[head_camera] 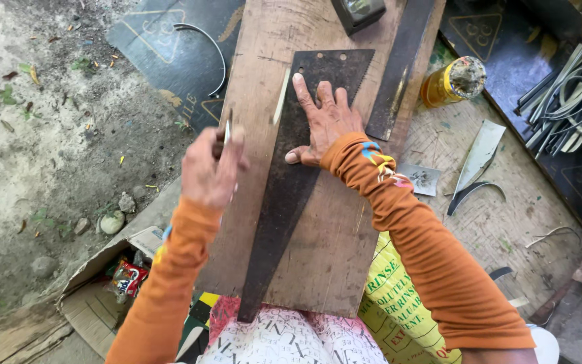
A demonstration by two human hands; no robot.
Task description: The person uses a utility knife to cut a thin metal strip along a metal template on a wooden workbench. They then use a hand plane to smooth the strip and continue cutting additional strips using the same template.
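The right hand (325, 121) lies flat and released, fingers spread, pressing on a rusty saw blade (291, 182) that rests along a wooden board (331, 249). The blade's wide end, with its small holes, lies just beyond the fingertips; its narrow tip points back toward the person's lap. A thin pale strip (281, 104) lies on the board just left of the right forefinger, touching the blade's edge.

The left hand (209, 165) is clenched around a small tool (228, 128) whose thin metal end sticks up past the knuckles; what kind of tool cannot be told. It hovers over the board's left part, just beside the blade.

Beyond the right hand a long dark metal bar (399, 67) lies on the board, and further right stands a yellow bottle (449, 81). Well to the right of that lies a pile of pale strips (567, 94). A curved metal strip (213, 57) lies beyond the left hand, on a dark sheet. A cardboard box (95, 290) sits below the left elbow.
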